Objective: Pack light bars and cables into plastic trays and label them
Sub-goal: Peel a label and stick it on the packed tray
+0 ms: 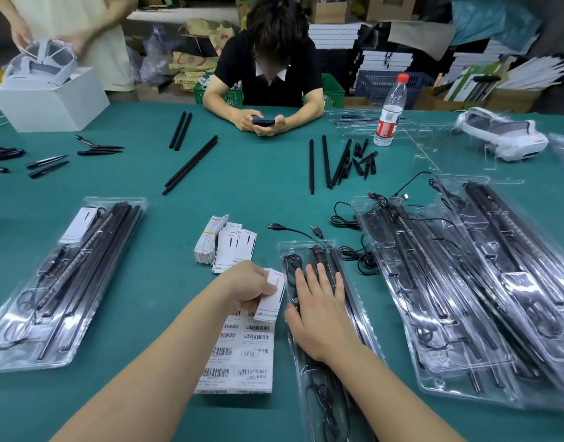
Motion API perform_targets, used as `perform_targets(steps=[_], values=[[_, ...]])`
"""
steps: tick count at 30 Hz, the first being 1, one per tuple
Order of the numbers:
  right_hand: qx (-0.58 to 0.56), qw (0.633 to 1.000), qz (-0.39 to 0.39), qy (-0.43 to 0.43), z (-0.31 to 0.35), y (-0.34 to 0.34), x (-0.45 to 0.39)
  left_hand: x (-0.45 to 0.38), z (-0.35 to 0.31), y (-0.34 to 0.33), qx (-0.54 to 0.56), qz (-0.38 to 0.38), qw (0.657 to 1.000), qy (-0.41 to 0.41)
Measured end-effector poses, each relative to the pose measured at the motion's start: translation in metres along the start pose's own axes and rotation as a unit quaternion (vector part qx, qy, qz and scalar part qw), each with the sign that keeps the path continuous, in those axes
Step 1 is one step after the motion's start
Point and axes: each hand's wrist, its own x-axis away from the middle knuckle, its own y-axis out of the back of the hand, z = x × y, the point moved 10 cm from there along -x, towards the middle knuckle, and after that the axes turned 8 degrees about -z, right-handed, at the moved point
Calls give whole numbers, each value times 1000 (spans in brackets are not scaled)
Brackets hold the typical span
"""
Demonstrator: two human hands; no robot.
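The left hand (pixel 250 287) pinches a white card (pixel 272 298) between thumb and curled fingers, holding it just left of the tray (pixel 306 250). The right hand (pixel 322 309) lies flat on that tray, fingers (pixel 320 275) straight and spread, pressing on the black bars (pixel 319 255) and the coiled cable (pixel 292 263) under them.

The step in hand looks like fitting the card into the tray. To do it well, the right hand should keep the bars seated with a light, even press, so the thin plastic does not buckle, and leave open whichever pocket is meant for the card. The left hand should bring the card in flat, printed face up, and slide it in by an edge rather than bending it.

The card touches the left fingertips and sits beside the tray's left rim, just above the barcode sheet (pixel 239 355). The card stack (pixel 225 244) lies a little farther up the table. A finished tray (pixel 67 282), card already in its top corner, lies well to the left; more filled trays (pixel 465 282) overlap on the right, with loose cables (pixel 347 218) trailing out near them.
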Motion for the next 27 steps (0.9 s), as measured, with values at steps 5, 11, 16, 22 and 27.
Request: perform_targets(steps=[5,11,16,22,27], values=[[-3,1000,-1,0,-1,1,0,-4,0,0,23,-18,1000,-11],[-6,1000,-1,0,0,1,0,-10,1,3,62,-45,997,2],[-16,1000,-8,3,0,5,1,-10,-3,0,88,-26,996,19],[-21,1000,-9,4,-1,5,1,-8,-18,1,106,-28,994,10],[-20,1000,-11,4,-1,5,1,-9,-19,3,139,-49,989,22]])
